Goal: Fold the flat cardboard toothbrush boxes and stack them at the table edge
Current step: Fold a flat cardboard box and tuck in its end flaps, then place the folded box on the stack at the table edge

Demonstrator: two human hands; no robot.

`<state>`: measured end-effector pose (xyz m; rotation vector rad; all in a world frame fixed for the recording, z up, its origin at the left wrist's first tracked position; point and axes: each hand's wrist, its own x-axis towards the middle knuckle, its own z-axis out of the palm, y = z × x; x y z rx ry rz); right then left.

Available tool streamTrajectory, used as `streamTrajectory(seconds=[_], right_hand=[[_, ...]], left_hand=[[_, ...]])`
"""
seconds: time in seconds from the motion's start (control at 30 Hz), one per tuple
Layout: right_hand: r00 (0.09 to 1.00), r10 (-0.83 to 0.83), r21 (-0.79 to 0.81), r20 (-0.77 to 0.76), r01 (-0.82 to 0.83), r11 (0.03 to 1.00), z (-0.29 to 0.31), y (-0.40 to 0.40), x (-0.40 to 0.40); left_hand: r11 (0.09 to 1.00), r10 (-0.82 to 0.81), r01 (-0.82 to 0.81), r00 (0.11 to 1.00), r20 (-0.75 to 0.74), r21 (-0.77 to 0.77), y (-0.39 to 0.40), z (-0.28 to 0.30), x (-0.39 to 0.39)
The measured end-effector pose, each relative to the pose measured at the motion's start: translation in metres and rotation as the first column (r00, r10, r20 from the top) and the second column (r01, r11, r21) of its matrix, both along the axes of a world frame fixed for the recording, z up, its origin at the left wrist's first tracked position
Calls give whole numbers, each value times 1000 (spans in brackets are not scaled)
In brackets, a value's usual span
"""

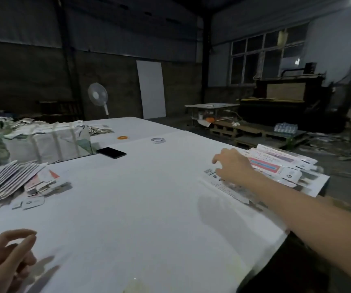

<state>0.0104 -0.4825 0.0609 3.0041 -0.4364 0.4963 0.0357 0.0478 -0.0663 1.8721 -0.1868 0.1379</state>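
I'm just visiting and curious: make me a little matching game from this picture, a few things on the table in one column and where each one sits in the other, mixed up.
Things:
1. black phone
2. orange ring
3. right hand
4. left hand

Places:
A. on the printed flat boxes at the table's right edge
B. near bottom left corner, above the white table, holding nothing
C. beside the strapped bundle
D. far down the table, left of the grey tape roll

Pairs: 1-C, 2-D, 3-A, 4-B
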Motion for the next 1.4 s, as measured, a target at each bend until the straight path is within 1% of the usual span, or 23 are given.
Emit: streamTrajectory(seconds=[0.03, 0.07, 0.1, 0.13, 0.17, 0.23, 0.3, 0.4, 0.43, 0.5, 0.6, 0.67, 0.73, 0.77, 0.8, 0.87, 0.93, 1.03, 1.1, 1.2, 1.3, 1.33, 1.4], right_hand=[[998, 65, 45, 8, -65, 997, 0, 22, 3], [991, 134, 99, 13, -134, 986, -1, 46, 5], [979, 202, 157, 21, -203, 966, -2, 72, 7], [962, 269, 216, 33, -270, 938, -3, 100, 8], [941, 335, 271, 46, -334, 902, -4, 128, 9], [885, 459, 359, 81, -455, 815, -9, 184, 10], [814, 568, 424, 118, -559, 713, -15, 237, 12], [719, 670, 502, 188, -656, 564, -24, 305, 19], [698, 684, 520, 212, -673, 525, -26, 325, 22], [673, 696, 541, 250, -694, 476, -33, 357, 27], [647, 705, 523, 291, -724, 449, -57, 381, 33], [627, 738, 493, 251, -739, 460, -73, 380, 36], [590, 763, 491, 264, -763, 420, -81, 380, 42], [581, 766, 499, 276, -767, 402, -82, 380, 44], [577, 766, 513, 282, -766, 388, -81, 380, 46], [573, 761, 533, 304, -764, 363, -81, 382, 46], [569, 763, 542, 308, -764, 351, -82, 382, 46], [566, 768, 558, 300, -757, 340, -82, 382, 46], [569, 763, 568, 305, -752, 334, -82, 381, 46], [573, 756, 588, 315, -744, 319, -83, 381, 46], [574, 757, 595, 311, -739, 316, -83, 381, 47], [575, 757, 599, 311, -737, 313, -83, 381, 48], [573, 757, 606, 313, -735, 305, -83, 381, 48]], left_hand=[[996, -77, 77, 997, 4, -42, -1, 0, -3], [998, -42, 43, 999, 9, -45, -1, 6, -6], [998, 68, -68, 997, 40, -16, -1, 11, -4], [992, 119, -121, 991, 55, 26, -3, 18, -6], [991, 129, -133, 988, 88, 36, -6, 22, -9], [991, 112, -120, 986, 127, 57, -10, 31, -19], [982, 107, -133, 977, 184, 134, -13, 38, -27], [927, 130, -219, 949, 287, 304, -13, 51, -41], [899, 148, -253, 944, 296, 359, -10, 54, -41], [830, 186, -295, 947, 263, 474, -2, 60, -41], [696, 292, -395, 919, 266, 600, 18, 62, -39], [579, 356, -448, 891, 283, 681, 33, 63, -36], [430, 449, -472, 851, 271, 770, 50, 65, -36], [367, 497, -471, 828, 259, 802, 59, 66, -35], [329, 539, -461, 809, 237, 824, 67, 67, -35], [319, 605, -436, 777, 173, 842, 82, 64, -35], [299, 615, -404, 774, 149, 865, 91, 60, -34], [306, 540, -374, 826, 164, 876, 98, 59, -32], [281, 492, -356, 851, 185, 891, 101, 58, -32], [250, 453, -355, 865, 215, 901, 98, 62, -30], [345, 446, -436, 855, 263, 831, 92, 67, -26], [358, 436, -430, 862, 259, 829, 89, 67, -25], [331, 429, -360, 881, 201, 872, 84, 61, -29]])
